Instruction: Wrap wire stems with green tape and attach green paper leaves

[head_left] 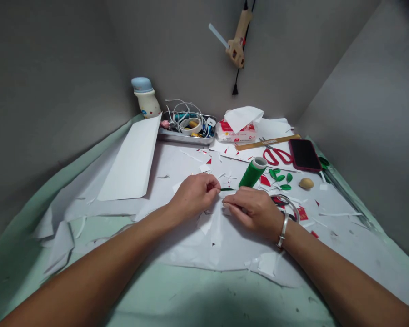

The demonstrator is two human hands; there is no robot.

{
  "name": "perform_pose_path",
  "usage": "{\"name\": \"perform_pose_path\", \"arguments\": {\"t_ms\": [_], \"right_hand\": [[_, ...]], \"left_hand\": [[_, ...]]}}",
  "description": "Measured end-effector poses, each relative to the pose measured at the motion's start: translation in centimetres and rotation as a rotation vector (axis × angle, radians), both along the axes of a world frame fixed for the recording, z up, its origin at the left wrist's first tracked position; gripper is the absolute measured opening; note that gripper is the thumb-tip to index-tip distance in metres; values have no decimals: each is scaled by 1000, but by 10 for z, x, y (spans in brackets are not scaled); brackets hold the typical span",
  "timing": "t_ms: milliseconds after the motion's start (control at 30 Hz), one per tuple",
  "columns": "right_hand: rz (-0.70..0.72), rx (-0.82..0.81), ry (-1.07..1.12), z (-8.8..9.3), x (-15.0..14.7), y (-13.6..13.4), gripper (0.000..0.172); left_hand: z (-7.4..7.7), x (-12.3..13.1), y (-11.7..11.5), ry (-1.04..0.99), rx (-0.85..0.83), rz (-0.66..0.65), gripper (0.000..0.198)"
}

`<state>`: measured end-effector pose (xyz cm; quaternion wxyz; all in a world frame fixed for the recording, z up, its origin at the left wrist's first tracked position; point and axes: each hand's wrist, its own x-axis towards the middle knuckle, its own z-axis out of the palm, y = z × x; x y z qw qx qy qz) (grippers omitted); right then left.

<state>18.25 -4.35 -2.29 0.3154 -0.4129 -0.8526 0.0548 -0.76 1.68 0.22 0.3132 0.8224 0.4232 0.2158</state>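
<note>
My left hand (197,193) pinches one end of a slim dark green piece (227,189), which points right toward the thread spool. Close beside it, my right hand (254,209) has its thumb and fingers pressed together over the white paper; what is between them, if anything, I cannot make out. Behind my right hand stands a spool of green thread (251,175), tilted to the right. Several small green leaves (281,178) lie right of the spool. A roll of tape or ring (295,206) shows partly behind my right wrist, with dark and red handles near it.
Red-handled scissors (276,156), a wooden ruler (269,142), a phone (305,154) and a tan round lump (306,183) lie right. Behind are a tissue pack (236,131), a metal tray (187,136) and a bottle (146,100). Folded white card (129,168) stands left. A glue gun (237,47) hangs above.
</note>
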Motion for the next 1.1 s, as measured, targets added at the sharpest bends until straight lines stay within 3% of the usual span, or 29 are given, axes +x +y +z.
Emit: {"name": "perform_pose_path", "arguments": {"t_ms": [100,267,400,500,600,767,933,1033,1100], "right_hand": [[-47,36,79,1,3,3,19],[-130,-101,232,-3,11,13,16],[-103,-187,236,-9,14,16,15],[-31,-148,116,-10,10,12,15],[10,-65,20,-6,4,6,16],[-33,62,81,1,4,4,18],[-149,-81,241,-3,13,15,15],[-128,-145,234,-9,16,18,14],[-75,-129,167,-10,14,16,14]], "left_hand": [[1,1,-5,69,-14,-116,14],[6,2,-8,-5,-192,-254,11],[12,1,-3,-134,-314,-172,11],[10,1,2,-211,-256,-24,12],[3,1,4,-151,-133,74,11],[-4,2,-3,15,43,-68,14],[2,3,-8,-66,-129,-245,12],[8,3,-4,-173,-229,-169,11],[9,2,-1,-222,-210,-62,12]]}}
